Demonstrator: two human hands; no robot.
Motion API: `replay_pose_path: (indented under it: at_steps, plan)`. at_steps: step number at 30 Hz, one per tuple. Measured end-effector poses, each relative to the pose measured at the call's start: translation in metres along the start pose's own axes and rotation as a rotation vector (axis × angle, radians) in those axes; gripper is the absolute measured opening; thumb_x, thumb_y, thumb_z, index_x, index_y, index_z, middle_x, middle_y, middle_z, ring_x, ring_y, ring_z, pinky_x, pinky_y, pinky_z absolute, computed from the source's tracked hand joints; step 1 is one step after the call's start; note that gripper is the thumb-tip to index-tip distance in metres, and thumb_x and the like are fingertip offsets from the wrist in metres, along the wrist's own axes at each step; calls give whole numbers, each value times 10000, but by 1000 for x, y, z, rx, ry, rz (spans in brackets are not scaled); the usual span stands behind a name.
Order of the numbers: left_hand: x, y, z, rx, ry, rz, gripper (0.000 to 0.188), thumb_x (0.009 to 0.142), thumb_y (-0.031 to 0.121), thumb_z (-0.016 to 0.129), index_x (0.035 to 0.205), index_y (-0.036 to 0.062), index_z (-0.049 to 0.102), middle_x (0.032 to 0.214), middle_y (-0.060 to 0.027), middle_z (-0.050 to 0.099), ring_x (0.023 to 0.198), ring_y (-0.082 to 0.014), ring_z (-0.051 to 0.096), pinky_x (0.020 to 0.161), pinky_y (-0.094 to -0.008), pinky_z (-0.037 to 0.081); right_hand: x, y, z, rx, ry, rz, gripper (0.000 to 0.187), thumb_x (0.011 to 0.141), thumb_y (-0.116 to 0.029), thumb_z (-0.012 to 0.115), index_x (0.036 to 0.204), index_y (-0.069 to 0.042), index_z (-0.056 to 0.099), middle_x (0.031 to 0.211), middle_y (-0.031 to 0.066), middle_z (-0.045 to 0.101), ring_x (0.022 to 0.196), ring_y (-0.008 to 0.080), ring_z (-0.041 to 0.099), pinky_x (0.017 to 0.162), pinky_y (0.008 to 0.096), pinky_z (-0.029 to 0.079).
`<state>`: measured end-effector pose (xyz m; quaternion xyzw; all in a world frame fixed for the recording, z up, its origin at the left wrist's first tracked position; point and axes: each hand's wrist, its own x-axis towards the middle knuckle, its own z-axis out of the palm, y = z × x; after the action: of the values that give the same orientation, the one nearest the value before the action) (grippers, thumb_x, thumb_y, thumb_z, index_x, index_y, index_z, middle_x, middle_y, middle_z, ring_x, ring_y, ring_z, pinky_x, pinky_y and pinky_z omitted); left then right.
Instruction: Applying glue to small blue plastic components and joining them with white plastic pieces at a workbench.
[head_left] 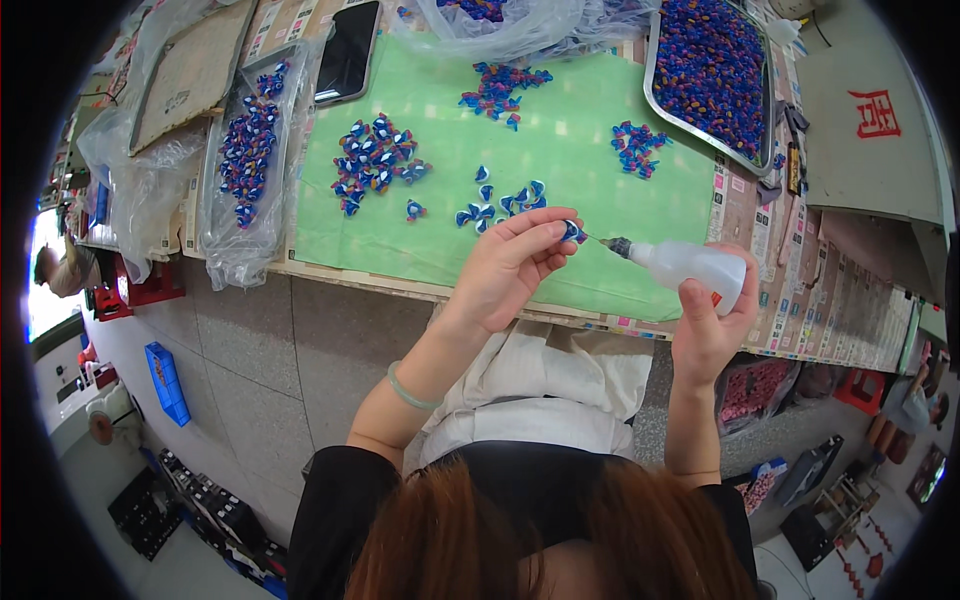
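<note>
Between thumb and forefinger, my left hand point(517, 262) pinches a small blue and white piece point(572, 231). My right hand point(716, 326) is wrapped round a white squeeze bottle point(690, 270), tilted so that its dark cap and thin needle tip point left, close to the piece. Just beyond my left hand lies a loose group of blue and white pieces point(522, 197) on the green cloth point(430, 262). A larger heap of blue pieces with orange and pink bits point(375, 158) sits further left.
A metal tray point(652, 98) full of small blue and orange parts stands far right. Small piles of parts point(502, 90) point(637, 148) lie on the cloth. A phone point(346, 55), a plastic-lined tray point(212, 190) and a clear bag point(540, 30) are around its far and left edges.
</note>
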<state>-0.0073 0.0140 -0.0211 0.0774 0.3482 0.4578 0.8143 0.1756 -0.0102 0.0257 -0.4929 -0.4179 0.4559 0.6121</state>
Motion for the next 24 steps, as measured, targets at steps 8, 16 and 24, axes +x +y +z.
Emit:
replay_pose_path:
  at_steps: [8,16,24]
  plan:
    - [0,-2,1,10,-9,-25,212,801,56,511,996,-25,526,899,-68,557,724,-100,518,697,-223,439,-2,-2,4,-161,-84,-23,292,672,-67,668,871,-27,458,818,7,447,728,71,437,657,188,343]
    - [0,-2,2,0,7,-40,201,797,65,519,979,-19,534,843,-47,564,719,-92,521,690,-214,432,-1,1,4,-170,-72,11,283,673,-64,669,865,-34,463,785,-12,449,708,54,424,637,176,329]
    - [0,-3,3,-5,4,-45,213,793,73,525,987,-14,534,824,-36,571,726,-85,527,690,-210,428,0,3,4,-182,-79,3,269,686,-67,654,876,-26,467,772,-3,466,696,62,437,658,185,342]
